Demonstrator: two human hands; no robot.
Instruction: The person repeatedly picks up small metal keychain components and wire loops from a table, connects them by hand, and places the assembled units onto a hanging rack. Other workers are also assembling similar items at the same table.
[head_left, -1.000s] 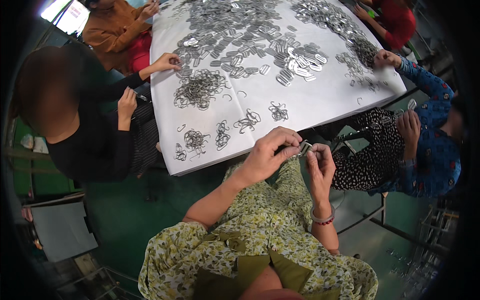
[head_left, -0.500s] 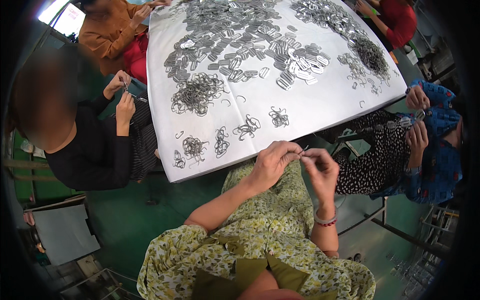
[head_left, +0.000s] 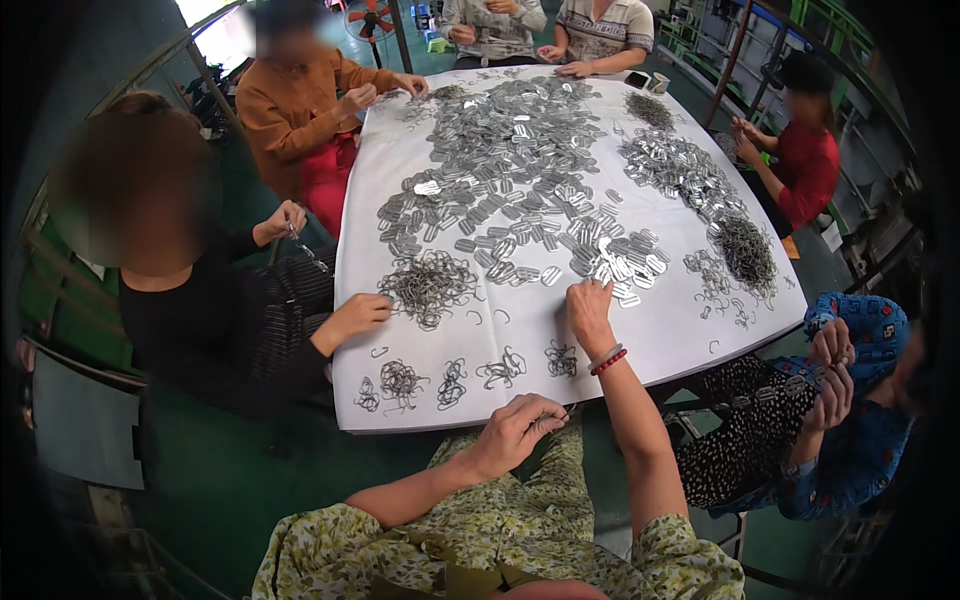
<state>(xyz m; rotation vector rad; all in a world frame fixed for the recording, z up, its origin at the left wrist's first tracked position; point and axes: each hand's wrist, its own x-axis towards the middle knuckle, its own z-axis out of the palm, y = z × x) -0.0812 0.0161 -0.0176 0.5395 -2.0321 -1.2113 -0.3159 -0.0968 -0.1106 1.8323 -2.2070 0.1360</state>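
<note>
My left hand [head_left: 518, 437] is just off the table's near edge, its thumb and forefinger pinched together. A thin dark bit shows at their tips, too small to name. My right hand [head_left: 590, 314] reaches over the table, fingers bent down at the near edge of a heap of slotted oval metal plates [head_left: 625, 268]. Its fingertips are partly hidden, so their grip does not show. Nearer me, between my hands, lies a small clump of bent wire hooks [head_left: 561, 358]. Other small clumps of hooks [head_left: 503, 368] run leftward along the near edge.
The white-covered table [head_left: 680, 335] bears a wide spread of metal plates [head_left: 510, 150] and larger hook piles [head_left: 430, 287]. At left, a co-worker's hand [head_left: 357, 318] rests near one pile. Another co-worker's hands [head_left: 830, 385] hold linked metal pieces close on my right. More people sit around.
My right hand has left my left hand and moved forward to the plates. My left hand stays pinched near the table edge. The view has tilted up, showing more of the far side.
</note>
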